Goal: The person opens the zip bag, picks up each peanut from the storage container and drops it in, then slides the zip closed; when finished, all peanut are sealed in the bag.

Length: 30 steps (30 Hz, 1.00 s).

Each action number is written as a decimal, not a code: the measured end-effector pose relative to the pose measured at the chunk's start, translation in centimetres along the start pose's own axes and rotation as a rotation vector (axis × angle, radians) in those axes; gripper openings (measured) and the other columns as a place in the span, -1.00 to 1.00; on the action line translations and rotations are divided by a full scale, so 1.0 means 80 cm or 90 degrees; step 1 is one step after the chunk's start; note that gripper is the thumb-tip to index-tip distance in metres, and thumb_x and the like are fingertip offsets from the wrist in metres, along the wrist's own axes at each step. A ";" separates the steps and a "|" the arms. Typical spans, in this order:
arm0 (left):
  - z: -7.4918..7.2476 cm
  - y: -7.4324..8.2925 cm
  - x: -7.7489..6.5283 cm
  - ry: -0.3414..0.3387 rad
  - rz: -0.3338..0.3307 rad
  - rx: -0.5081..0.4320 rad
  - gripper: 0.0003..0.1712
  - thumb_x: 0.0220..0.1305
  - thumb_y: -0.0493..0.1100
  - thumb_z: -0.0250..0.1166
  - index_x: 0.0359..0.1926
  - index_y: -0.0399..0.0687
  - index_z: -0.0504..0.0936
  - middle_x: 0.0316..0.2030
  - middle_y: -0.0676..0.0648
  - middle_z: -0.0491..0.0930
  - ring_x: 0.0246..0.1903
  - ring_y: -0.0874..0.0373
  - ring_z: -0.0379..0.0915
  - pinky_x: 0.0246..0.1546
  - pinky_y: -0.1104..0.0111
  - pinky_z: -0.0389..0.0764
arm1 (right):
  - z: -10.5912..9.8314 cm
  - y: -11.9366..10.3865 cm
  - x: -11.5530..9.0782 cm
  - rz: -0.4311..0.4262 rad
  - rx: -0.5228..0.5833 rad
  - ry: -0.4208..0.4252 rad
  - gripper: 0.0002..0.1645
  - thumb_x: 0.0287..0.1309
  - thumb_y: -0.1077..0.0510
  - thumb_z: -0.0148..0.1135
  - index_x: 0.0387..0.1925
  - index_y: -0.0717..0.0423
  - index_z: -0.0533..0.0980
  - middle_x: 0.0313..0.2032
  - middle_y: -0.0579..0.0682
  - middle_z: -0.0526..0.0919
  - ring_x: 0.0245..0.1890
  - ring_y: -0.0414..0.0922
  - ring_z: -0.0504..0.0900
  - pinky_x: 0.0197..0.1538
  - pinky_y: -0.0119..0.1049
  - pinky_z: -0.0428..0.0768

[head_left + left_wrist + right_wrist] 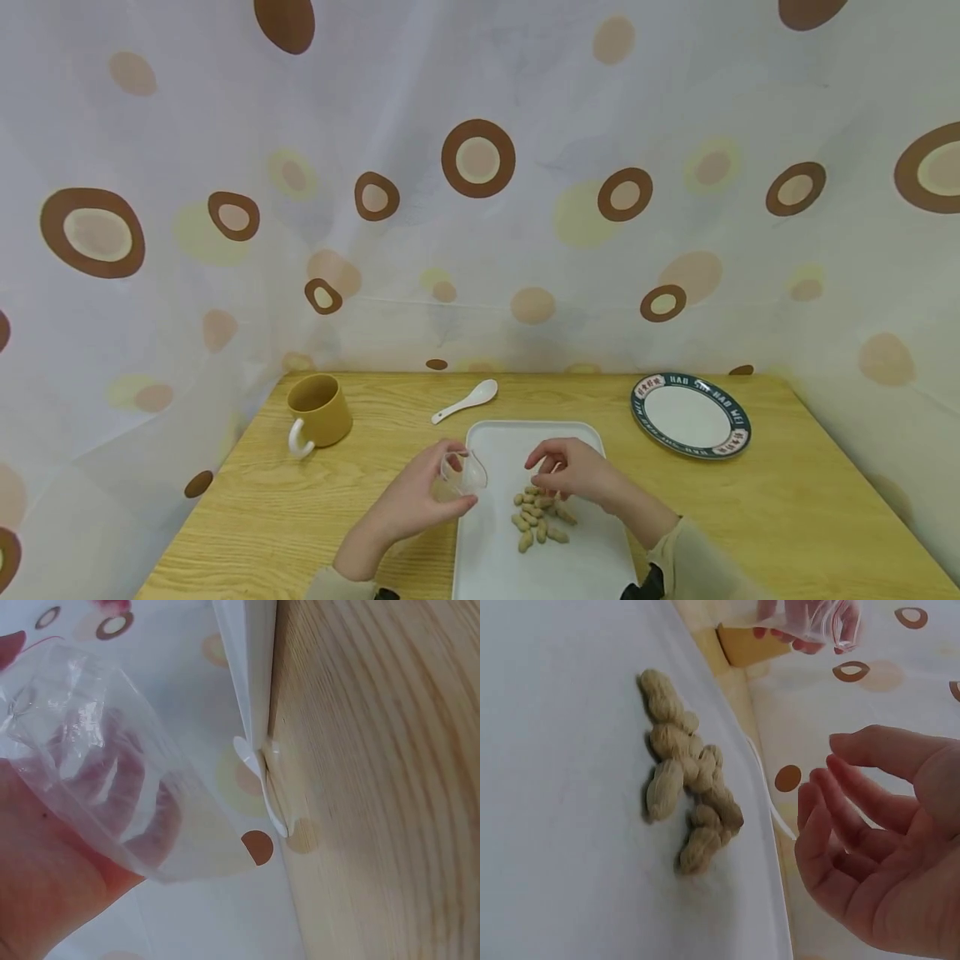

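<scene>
In the head view my left hand point(416, 500) grips a clear plastic bag point(467, 475) over the left edge of a white tray point(547, 575). The left wrist view shows the see-through bag point(90, 772) hanging wide at its lower end, with fingers visible through it. Several unshelled peanuts point(536, 521) lie in a loose pile on the tray. Just above the pile hovers my right hand point(581, 473), its fingers loosely bent. Seen from the right wrist, nothing sits between the thumb and fingertips of that hand point(885, 840), and the peanuts point(671, 742) lie beside it.
At the back left of the wooden table point(300, 517) stands a yellow mug point(322, 417) with a white handle. A white spoon point(467, 402) lies behind the tray. To the right is a white plate point(686, 419) with a dark green patterned rim. A spotted curtain point(480, 250) surrounds the table.
</scene>
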<state>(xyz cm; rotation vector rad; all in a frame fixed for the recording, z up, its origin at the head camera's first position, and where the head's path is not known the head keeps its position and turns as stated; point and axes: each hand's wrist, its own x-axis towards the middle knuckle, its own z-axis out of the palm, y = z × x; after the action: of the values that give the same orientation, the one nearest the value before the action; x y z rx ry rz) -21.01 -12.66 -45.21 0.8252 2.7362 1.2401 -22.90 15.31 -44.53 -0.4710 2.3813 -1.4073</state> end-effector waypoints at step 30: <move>0.003 -0.006 0.003 -0.017 0.009 0.029 -0.34 0.16 0.13 0.41 0.22 0.05 0.41 -0.13 -0.02 0.58 -0.20 0.23 0.37 -0.14 0.31 0.45 | -0.005 0.036 -0.013 0.011 -0.179 -0.006 -0.82 0.00 0.37 0.38 -0.28 0.24 0.67 -0.50 -0.07 0.55 -0.46 -0.16 0.45 -0.41 -0.41 0.42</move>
<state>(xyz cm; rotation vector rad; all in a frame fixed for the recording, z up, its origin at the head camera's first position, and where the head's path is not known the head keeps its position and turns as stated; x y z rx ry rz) -21.38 -12.64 -45.65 0.8614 2.7523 1.1638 -22.46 17.45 -46.77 -0.5243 2.5800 -1.0633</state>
